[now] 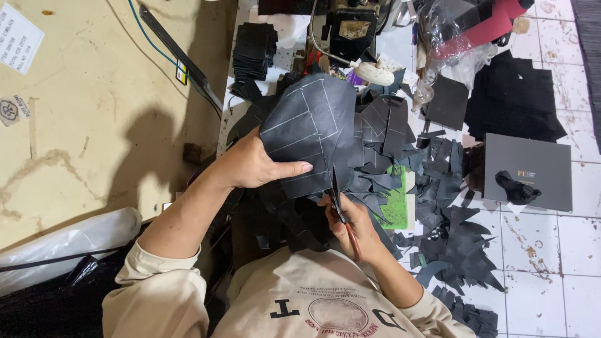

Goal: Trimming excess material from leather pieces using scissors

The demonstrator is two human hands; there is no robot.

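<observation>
My left hand (250, 166) is clamped on a black sheet (310, 128) marked with pale lines, thumb laid flat across its lower edge to keep it taut and raised above the scrap pile, so the lines face me. My right hand (350, 225) is closed around the scissors (338, 200), blades pointing up into the sheet's lower edge, just beside the thumb, apparently along a marked line. Black offcuts (451, 244) lie scattered on the tiled floor (563, 250) to my right, near a grey box (532, 163) and a green pad (397, 206).
</observation>
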